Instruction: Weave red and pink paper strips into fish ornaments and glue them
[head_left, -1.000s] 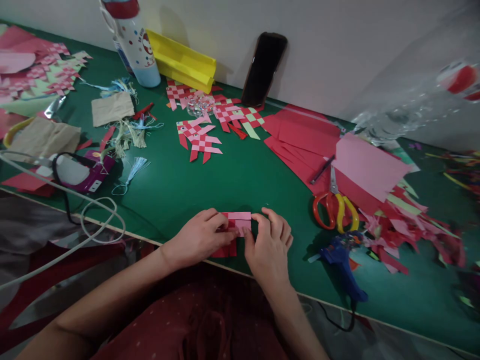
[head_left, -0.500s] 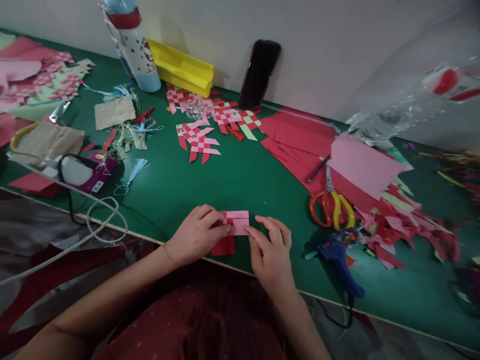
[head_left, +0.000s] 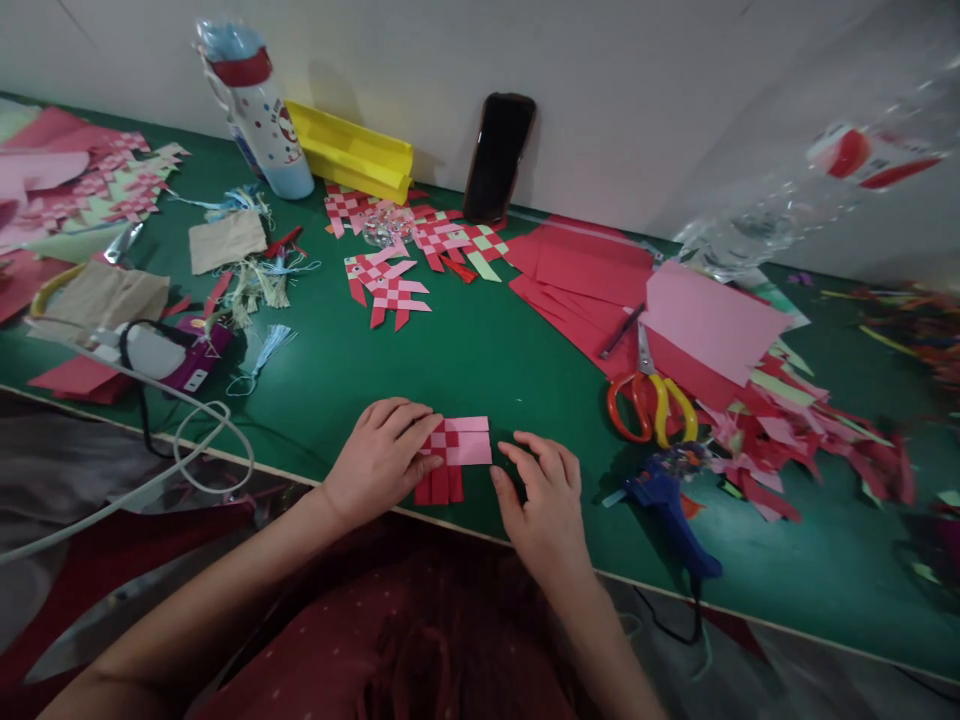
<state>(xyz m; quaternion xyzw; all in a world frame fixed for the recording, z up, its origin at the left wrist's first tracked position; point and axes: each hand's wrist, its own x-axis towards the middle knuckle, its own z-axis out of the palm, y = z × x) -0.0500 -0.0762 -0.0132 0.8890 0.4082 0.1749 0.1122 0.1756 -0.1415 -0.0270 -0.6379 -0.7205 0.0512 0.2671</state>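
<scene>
A small weave of red and pink paper strips [head_left: 453, 440] lies on the green table close to its front edge. Pink strip ends stick out to the right, red ones toward me. My left hand [head_left: 384, 452] grips the weave's left side, with thumb and fingers closed over it, hiding that part. Just right of the pink ends is my right hand [head_left: 541, 490], its fingers curved and apart with nothing in them. It does not touch the paper. Beyond the hands lie finished-looking woven paper fish [head_left: 390, 288] in red and pink.
Scissors [head_left: 651, 400] and a blue glue gun [head_left: 675, 515] lie to the right, near paper scraps [head_left: 795, 430] and red sheets [head_left: 585, 265]. A phone [head_left: 500, 158] leans on the wall. A bottle [head_left: 262, 125], tassels [head_left: 270, 345] and a cable [head_left: 217, 440] are at left.
My right hand's fingers have come away from the pink strip ends. My left fingers have shifted left, so more of the checked weave shows. The camera view has moved slightly.
</scene>
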